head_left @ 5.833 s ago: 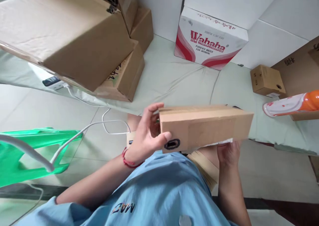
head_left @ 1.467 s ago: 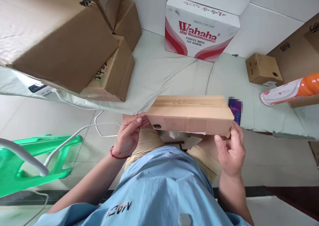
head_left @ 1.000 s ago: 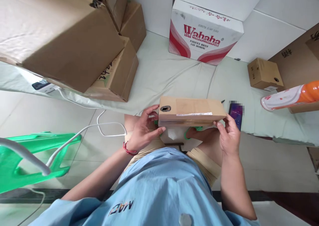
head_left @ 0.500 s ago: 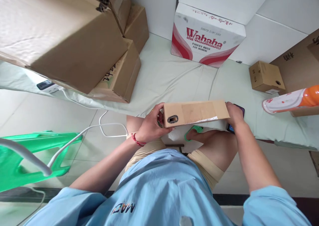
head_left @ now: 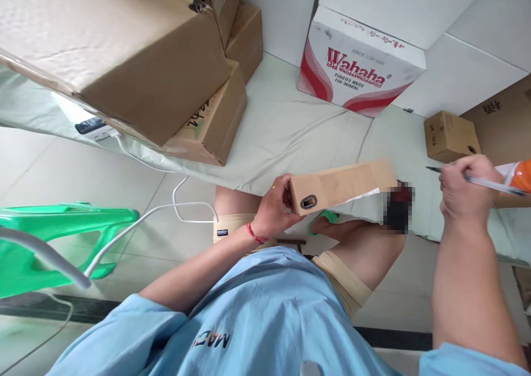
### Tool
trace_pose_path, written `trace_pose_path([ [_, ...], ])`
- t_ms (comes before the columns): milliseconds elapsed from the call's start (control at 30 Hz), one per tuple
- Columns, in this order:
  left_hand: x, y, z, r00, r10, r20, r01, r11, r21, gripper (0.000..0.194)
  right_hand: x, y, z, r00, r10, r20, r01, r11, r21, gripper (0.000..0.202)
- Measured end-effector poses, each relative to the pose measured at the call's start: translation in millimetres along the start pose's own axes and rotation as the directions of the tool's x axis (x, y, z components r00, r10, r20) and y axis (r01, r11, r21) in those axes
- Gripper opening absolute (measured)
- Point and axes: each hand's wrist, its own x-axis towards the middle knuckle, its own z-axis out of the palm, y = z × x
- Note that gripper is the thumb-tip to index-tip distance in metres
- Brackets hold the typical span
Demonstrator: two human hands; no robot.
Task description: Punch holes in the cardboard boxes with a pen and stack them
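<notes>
My left hand [head_left: 272,207] grips the near left end of a slim brown cardboard box [head_left: 346,183], thumb below and fingers behind it. The box is held over my lap, slightly tilted, with an oval hole in its end and a white strip along its lower edge. Off to the right, my right hand [head_left: 468,196] is closed around a pen [head_left: 495,185]. Its dark tip points left, and the hand is apart from the box. Beyond that hand lies a white and orange bottle [head_left: 521,176], partly hidden.
Stacked cardboard boxes [head_left: 153,83] fill the left of the cloth-covered table [head_left: 286,127]. A Wahaha carton [head_left: 357,69] stands at the back, with a small brown box [head_left: 450,135] to its right. A green stool [head_left: 70,232] and a white cable [head_left: 178,204] are at the left.
My right hand has let go of the box's right end and moved right, now with a pen in it. My left hand still holds the box, which is more tilted.
</notes>
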Motion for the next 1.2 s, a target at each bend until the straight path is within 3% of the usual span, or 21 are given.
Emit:
trace_pose_path([
  [33,3,0,6.4,0.999,0.041,0.002,-0.041,0.999,0.004,0.079,-9,-16,-3,0.991,0.066,-0.119,-0.028,0.955,0.296,0.026],
  [67,8,-1,13.1,0.997,0.079,0.003,-0.079,0.997,0.01,0.08,-19,-33,-3,0.979,0.135,-0.15,-0.026,0.82,0.572,0.033],
  [100,12,-4,20.0,0.994,0.107,0.003,-0.107,0.994,0.023,0.082,-30,-51,0,0.989,0.125,-0.085,-0.026,0.697,0.717,0.03],
  [133,17,-7,26.6,0.992,0.124,0.002,-0.124,0.991,0.04,0.084,-42,-68,5,0.994,0.083,-0.063,-0.003,0.632,0.775,0.024],
  [233,30,-23,41.4,0.992,0.126,0.016,-0.127,0.986,0.11,0.092,-70,-100,30,0.975,-0.122,0.184,-0.064,0.642,0.764,0.02],
  [300,34,-33,45.7,0.989,0.148,0.01,-0.148,0.971,0.188,0.096,-79,-106,49,0.921,-0.232,0.312,-0.069,0.694,0.717,0.021],
  [367,36,-41,46.6,0.978,0.208,-0.019,-0.193,0.936,0.293,0.098,-82,-105,67,0.89,-0.27,0.367,-0.058,0.732,0.679,0.016],
  [467,37,-51,46.6,0.958,0.286,-0.035,-0.249,0.883,0.397,0.099,-81,-102,87,0.897,-0.252,0.364,-0.057,0.749,0.66,0.008],
  [567,37,-59,48.0,0.966,0.258,0.003,-0.238,0.888,0.394,0.097,-81,-102,96,0.909,-0.251,0.332,-0.031,0.755,0.655,0.011],
  [667,36,-66,49.2,0.977,0.212,0.02,-0.202,0.896,0.395,0.098,-83,-100,97,0.896,-0.288,0.339,0.005,0.768,0.641,0.013],
  [1000,37,-68,48.7,0.974,0.227,0.006,-0.208,0.879,0.429,0.108,-81,-102,93,0.842,-0.369,0.393,0.054,0.784,0.619,0.014],
  [1200,37,-68,49.1,0.974,0.228,0.016,-0.212,0.875,0.435,0.106,-80,-102,94,0.856,-0.341,0.389,0.043,0.796,0.603,0.013],
])
